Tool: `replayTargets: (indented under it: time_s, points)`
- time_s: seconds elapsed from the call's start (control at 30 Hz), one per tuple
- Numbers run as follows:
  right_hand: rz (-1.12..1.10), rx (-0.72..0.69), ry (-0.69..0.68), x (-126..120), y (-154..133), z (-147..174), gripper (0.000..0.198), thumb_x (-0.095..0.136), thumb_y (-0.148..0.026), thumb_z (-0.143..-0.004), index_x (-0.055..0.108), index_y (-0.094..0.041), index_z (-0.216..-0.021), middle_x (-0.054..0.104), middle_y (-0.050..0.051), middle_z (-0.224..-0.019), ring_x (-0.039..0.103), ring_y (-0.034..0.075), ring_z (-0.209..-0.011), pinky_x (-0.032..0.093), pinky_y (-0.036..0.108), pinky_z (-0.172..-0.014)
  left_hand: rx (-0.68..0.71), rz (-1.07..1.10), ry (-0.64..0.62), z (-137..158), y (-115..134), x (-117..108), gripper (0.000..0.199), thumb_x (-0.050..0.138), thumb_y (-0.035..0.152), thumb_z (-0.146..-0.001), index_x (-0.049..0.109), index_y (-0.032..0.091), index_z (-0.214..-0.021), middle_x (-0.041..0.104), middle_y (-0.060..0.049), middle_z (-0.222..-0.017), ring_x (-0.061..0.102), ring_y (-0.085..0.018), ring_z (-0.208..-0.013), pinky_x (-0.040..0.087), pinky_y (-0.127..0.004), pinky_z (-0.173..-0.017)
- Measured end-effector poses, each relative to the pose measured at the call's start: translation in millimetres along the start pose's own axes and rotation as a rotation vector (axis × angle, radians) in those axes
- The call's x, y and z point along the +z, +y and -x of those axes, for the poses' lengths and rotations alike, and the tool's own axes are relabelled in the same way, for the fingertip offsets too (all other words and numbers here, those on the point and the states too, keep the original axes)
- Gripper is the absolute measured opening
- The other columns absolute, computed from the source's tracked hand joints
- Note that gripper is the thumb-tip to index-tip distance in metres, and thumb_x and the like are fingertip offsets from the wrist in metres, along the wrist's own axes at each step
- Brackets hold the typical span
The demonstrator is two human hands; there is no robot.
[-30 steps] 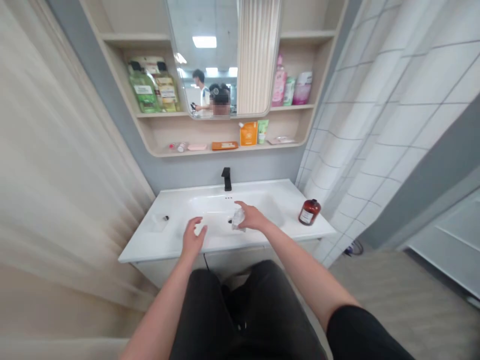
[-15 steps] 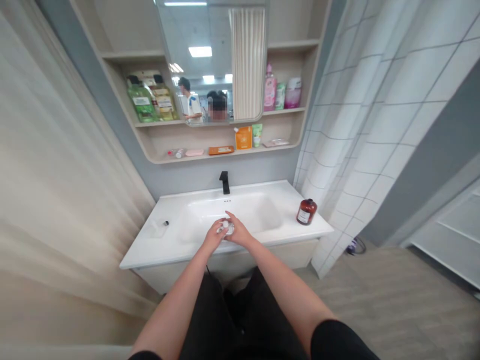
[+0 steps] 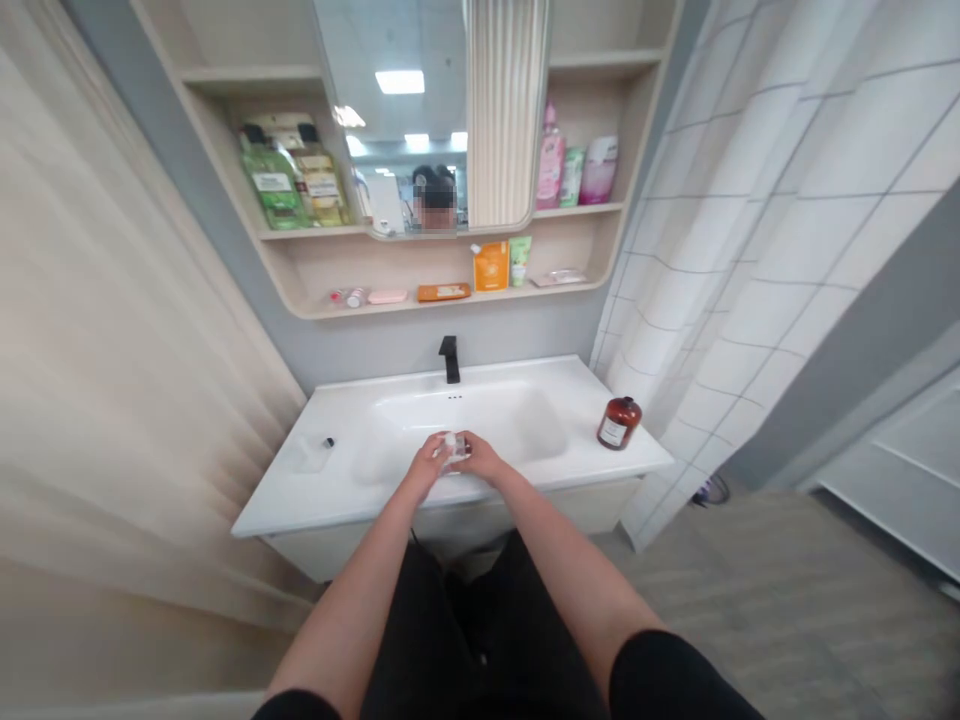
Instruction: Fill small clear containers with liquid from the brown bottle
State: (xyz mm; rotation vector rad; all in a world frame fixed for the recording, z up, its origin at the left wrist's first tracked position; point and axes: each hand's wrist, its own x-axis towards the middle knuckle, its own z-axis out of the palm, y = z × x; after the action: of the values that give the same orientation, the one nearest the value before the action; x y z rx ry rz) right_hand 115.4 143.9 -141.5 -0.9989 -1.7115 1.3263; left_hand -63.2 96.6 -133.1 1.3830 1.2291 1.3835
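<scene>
Over the front of the white sink basin (image 3: 529,425), both hands meet around a small clear bottle with a white top (image 3: 453,448). My left hand (image 3: 429,464) is closed on its left side. My right hand (image 3: 481,458) grips it from the right with curled fingers. Part of the bottle is covered by the fingers, and its finer details are too small to make out. Behind the hands stands a black faucet (image 3: 450,358). On the counter to the left lies a clear container (image 3: 309,456), with a small black cap (image 3: 329,442) at its upper right.
A brown bottle with a white label (image 3: 619,424) stands on the counter's right. Above the faucet, a shelf holds an orange pouch (image 3: 492,268), a green tube (image 3: 519,262) and an orange pack (image 3: 444,292). Curtains hang left and right of the counter. A mirror (image 3: 397,130) hangs above.
My right hand's stretched fingers have curled around the bottle, which now looks turned more to the side. The view has shifted slightly, and another person's reflection has mostly left the mirror.
</scene>
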Motion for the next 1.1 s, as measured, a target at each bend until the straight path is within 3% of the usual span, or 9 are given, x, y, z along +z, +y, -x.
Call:
replayTargets:
  time_s: [0.1, 0.3, 0.47, 1.1]
  points:
    - [-0.003, -0.016, 0.012, -1.8, 0.3, 2.1, 0.071, 0.1, -0.034, -0.053, 0.07, -0.025, -0.116, 0.078, 0.0, -0.107, 0.071, 0.024, -0.097, 0.058, 0.038, -0.091, 0.009, 0.002, 0.017, -2.4, 0.1, 4.5, 0.048, 0.087, 0.055, -0.078, 0.08, 0.021, -0.112, 0.075, -0.014, -0.134, 0.068, -0.031, -0.128, 0.046, -0.047, -0.12]
    - [0.041, -0.019, 0.041, -3.7, 4.1, 1.6, 0.068, 0.099, -0.031, -0.054, 0.07, -0.025, -0.115, 0.079, 0.0, -0.106, 0.071, 0.025, -0.097, 0.058, 0.038, -0.09, -0.039, -0.012, 0.111, -6.1, 2.2, 18.3, 0.05, 0.094, 0.046, -0.064, 0.073, 0.022, -0.102, 0.077, -0.005, -0.104, 0.069, -0.024, -0.098, 0.055, -0.041, -0.099]
    - [0.069, -0.039, 0.03, -4.1, 5.0, 3.6, 0.062, 0.096, -0.03, -0.058, 0.072, -0.026, -0.115, 0.079, -0.001, -0.105, 0.072, 0.025, -0.097, 0.058, 0.037, -0.09, -0.042, 0.036, 0.046, -2.6, 3.3, 16.5, 0.061, 0.096, 0.042, -0.059, 0.073, 0.021, -0.112, 0.075, -0.007, -0.11, 0.069, -0.025, -0.102, 0.053, -0.04, -0.099]
    - [0.038, 0.018, 0.045, -1.9, -7.8, 7.6, 0.056, 0.094, -0.031, -0.058, 0.074, -0.025, -0.11, 0.08, 0.0, -0.102, 0.074, 0.026, -0.094, 0.061, 0.036, -0.084, -0.063, 0.103, 0.076, -0.2, 8.9, 17.7, 0.058, 0.096, 0.036, -0.058, 0.069, 0.021, -0.107, 0.073, -0.004, -0.099, 0.067, -0.022, -0.094, 0.053, -0.036, -0.09]
